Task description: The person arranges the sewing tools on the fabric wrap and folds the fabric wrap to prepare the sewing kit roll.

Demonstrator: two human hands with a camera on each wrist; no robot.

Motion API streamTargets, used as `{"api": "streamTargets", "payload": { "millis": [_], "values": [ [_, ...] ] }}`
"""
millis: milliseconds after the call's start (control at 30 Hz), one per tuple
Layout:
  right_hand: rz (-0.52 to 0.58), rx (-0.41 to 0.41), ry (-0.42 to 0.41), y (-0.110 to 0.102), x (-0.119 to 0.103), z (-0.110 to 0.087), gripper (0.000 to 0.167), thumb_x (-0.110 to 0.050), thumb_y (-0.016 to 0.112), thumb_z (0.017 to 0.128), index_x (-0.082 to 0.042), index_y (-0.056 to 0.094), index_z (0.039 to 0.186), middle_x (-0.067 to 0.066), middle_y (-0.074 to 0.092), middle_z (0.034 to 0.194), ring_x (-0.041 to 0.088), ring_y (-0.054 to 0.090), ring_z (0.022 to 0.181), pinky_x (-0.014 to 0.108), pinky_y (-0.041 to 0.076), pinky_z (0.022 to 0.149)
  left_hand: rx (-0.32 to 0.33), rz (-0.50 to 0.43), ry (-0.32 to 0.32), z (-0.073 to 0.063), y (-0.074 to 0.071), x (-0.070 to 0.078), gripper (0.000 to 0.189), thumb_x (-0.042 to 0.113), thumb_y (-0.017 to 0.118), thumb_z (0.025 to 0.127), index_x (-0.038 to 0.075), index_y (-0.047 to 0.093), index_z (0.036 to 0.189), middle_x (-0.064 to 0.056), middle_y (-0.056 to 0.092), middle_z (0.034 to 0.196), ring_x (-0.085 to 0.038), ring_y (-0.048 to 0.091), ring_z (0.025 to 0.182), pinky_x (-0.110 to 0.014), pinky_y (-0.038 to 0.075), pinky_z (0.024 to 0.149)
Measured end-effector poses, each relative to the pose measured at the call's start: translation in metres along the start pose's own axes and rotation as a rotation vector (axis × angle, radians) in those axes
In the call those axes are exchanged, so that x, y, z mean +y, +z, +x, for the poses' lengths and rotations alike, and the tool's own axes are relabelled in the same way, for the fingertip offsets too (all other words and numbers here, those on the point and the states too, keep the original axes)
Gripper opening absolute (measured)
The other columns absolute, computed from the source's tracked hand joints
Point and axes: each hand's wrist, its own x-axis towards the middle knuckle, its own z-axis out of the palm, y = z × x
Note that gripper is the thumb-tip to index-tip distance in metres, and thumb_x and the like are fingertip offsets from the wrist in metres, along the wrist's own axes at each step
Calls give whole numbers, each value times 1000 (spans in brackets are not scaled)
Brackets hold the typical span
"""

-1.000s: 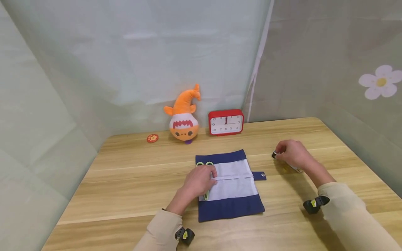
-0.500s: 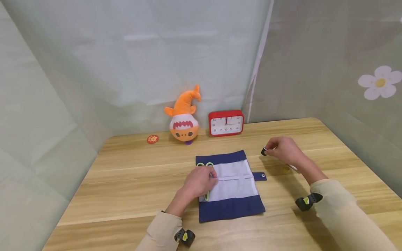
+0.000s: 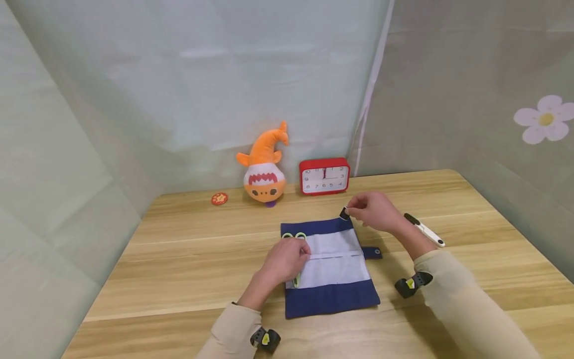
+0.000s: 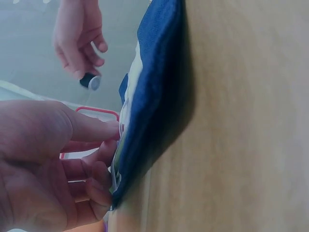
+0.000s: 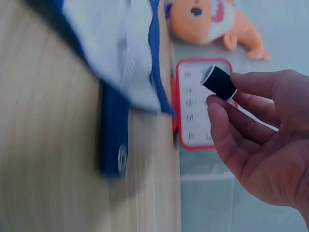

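A navy fabric roll-up pouch [image 3: 332, 299] with a pale pocketed lining lies spread on the table. Scissors [image 3: 296, 282] with light green handle rings sit along its left side, partly covered by my left hand [image 3: 285, 259]. In the left wrist view, that hand's thumb and forefinger [image 4: 107, 151] pinch the pale edge of the pouch's pocket. My right hand [image 3: 375, 212] pinches a spool of black thread [image 5: 219, 83] with white ends between thumb and fingertips. In the head view the spool is over the pouch's far right corner, near the snap strap [image 3: 372, 253].
A slim white tool [image 3: 431, 236] with a black end lies right of the pouch, beside my right forearm. Behind stand a red alarm clock [image 3: 324, 190] and an orange plush shark [image 3: 264, 149]. A round red disc [image 3: 219, 199] lies at the back left.
My right hand has carried the spool leftward from beside the white tool to the pouch's far right corner, uncovering the tool. My left hand has stayed in place.
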Motion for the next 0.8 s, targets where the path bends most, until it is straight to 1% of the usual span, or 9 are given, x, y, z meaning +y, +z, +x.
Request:
{"api": "streamTargets", "payload": {
  "millis": [100, 167, 300, 400, 533, 700, 800],
  "values": [
    [102, -56, 7, 9, -11, 2, 14, -18, 70, 101, -5, 73, 106, 16, 72, 94, 27, 66, 82, 41, 62, 70, -7, -4, -7, 0, -1, 0, 9, 12, 69, 101, 9, 78, 100, -3, 72, 92, -19, 60, 87, -40, 54, 87],
    [160, -98, 1, 16, -16, 2, 14, -16, 70, 101, -4, 72, 108, 15, 71, 95, 27, 67, 83, 42, 63, 71, -12, -4, -10, 1, -1, 0, 10, 13, 69, 101, 9, 78, 100, -3, 72, 92, -19, 59, 87, -39, 54, 88],
    [249, -180, -7, 31, -21, 2, 15, -13, 70, 101, -1, 72, 109, 15, 71, 96, 25, 68, 83, 40, 64, 72, -13, 2, 2, 1, -1, 0, 10, 12, 69, 101, 9, 78, 100, -3, 72, 92, -18, 60, 87, -39, 54, 87],
    [299, -237, -10, 41, -22, 1, 16, -12, 70, 100, 1, 71, 109, 16, 72, 94, 24, 68, 81, 38, 64, 74, -15, 5, 9, 2, -1, 0, 10, 11, 68, 101, 8, 78, 100, -4, 72, 93, -18, 60, 87, -39, 54, 87],
    [316, -279, -10, 50, -23, 1, 14, -10, 70, 99, 1, 72, 108, 14, 72, 93, 21, 67, 77, 35, 63, 76, -20, -2, 9, 2, -1, 0, 10, 11, 68, 101, 7, 78, 102, -5, 74, 95, -19, 60, 88, -39, 55, 87],
    [292, -287, -27, 57, -21, 1, 11, -9, 70, 98, 0, 72, 105, 9, 72, 90, 19, 65, 77, 31, 60, 75, -10, -1, 16, 1, -1, 0, 10, 11, 69, 101, 7, 78, 101, -5, 74, 96, -19, 61, 88, -40, 55, 88],
    [270, -287, -39, 61, -20, 1, 9, -9, 70, 98, -1, 73, 102, 8, 72, 88, 18, 64, 75, 29, 57, 73, -11, -4, 15, 1, -2, 0, 9, 10, 69, 101, 7, 77, 100, -4, 73, 94, -19, 60, 88, -39, 54, 88]
  ]
}}
